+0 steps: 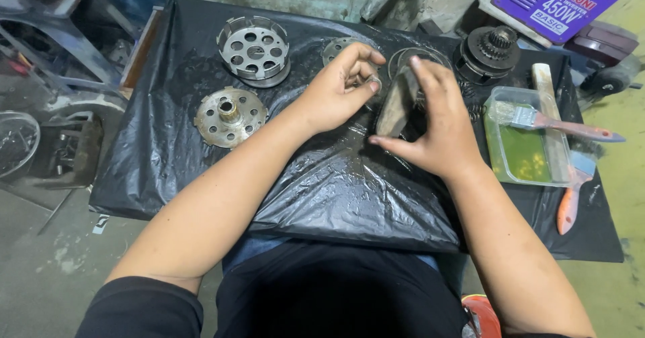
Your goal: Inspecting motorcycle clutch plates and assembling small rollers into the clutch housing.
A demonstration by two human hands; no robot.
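At nine o'clock on the black plastic sheet (168,156) lies a flat drilled metal disc (230,116), and at eleven o'clock a slotted metal drum (254,48) sits open side up — nothing in it that shows. Near the middle, the left hand (334,91) pinches a small metal ring (373,82) between thumb and curled fingers. Just beside it, toward one o'clock, the right hand (440,119) grips a stack of thin round plates (396,103) on edge, thumb below and fingers spread over the top; the stack is tilted, its far side hidden by the palm. Behind the hands lie thin wire rings (403,56), partly covered, and another part is hard to make out. At two o'clock stands a dark gear assembly (489,54). At three o'clock a clear plastic tub (500,160) holds green liquid — a paintbrush (537,119) rests across its rim. A second brush (572,190) lies outside it.
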